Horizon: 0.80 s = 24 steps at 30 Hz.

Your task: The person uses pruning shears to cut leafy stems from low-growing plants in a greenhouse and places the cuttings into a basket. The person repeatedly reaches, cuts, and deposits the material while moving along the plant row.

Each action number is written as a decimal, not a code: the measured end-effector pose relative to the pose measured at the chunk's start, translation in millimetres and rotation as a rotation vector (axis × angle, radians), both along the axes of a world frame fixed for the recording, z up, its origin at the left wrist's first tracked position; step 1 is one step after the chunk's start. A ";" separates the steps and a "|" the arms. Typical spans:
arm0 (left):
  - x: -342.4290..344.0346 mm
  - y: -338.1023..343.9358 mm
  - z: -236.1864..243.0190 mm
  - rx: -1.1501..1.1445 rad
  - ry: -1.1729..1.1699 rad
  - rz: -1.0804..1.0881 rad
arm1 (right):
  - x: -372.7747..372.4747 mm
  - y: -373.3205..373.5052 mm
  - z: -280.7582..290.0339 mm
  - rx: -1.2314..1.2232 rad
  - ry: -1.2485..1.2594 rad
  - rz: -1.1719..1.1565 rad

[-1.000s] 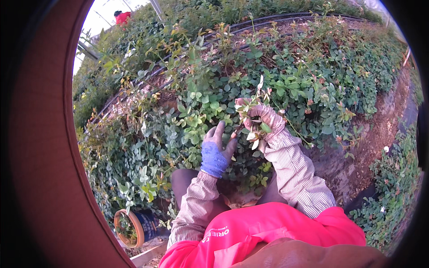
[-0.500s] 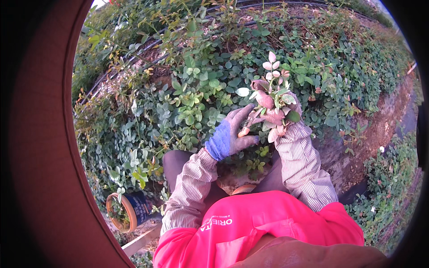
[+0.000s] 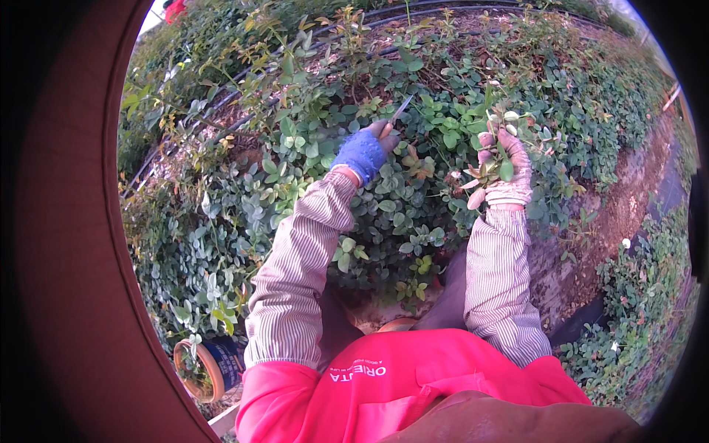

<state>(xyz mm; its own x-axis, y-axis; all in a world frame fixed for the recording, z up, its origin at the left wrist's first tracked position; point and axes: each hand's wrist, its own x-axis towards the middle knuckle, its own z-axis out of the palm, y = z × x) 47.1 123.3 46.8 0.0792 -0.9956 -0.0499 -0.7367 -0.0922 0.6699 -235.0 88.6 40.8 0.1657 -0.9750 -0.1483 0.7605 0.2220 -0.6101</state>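
Observation:
My left hand (image 3: 367, 150), in a blue and grey glove, is closed on pruning shears (image 3: 396, 117) with a pale orange handle; their metal blades point up and right among low green plants (image 3: 399, 207). Right of it, my right hand (image 3: 509, 159), in a light soiled glove, grips a small bunch of cut leafy stems (image 3: 487, 181) with green and pale pinkish leaves. Both forearms wear striped sleeve covers.
A blue bucket (image 3: 227, 358) with an orange rim lies tipped at lower left, holding some greenery. Black hoses (image 3: 384, 52) cross the bed behind. A soil strip (image 3: 613, 192) runs at right. Another person in red (image 3: 174, 10) is at the top left.
My hands have moved apart: the left has gone up and forward with the shears, the right slightly rightward and upward with the leafy bunch.

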 end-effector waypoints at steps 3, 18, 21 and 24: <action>-9.6 -73.9 0.2 -0.036 -0.274 -0.065 | 11.5 9.4 6.5 0.007 0.098 -0.023; -18.0 0.7 -122.3 0.474 -0.401 -0.266 | 109.7 -46.3 22.9 -0.354 0.982 0.123; -16.1 -5.8 -115.5 0.429 -0.339 -0.260 | 158.8 -106.2 23.8 -1.050 2.200 0.151; -9.1 -6.1 -110.1 0.454 -0.301 -0.279 | 204.3 -158.6 16.3 -0.982 2.566 0.434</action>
<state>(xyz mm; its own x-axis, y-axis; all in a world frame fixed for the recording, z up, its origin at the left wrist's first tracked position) 38.0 117.2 -63.3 -0.1046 -0.8654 -0.4900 -0.9249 -0.0964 0.3678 -30.6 -70.0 57.1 0.5207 -0.8489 -0.0904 -0.8136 -0.5255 0.2486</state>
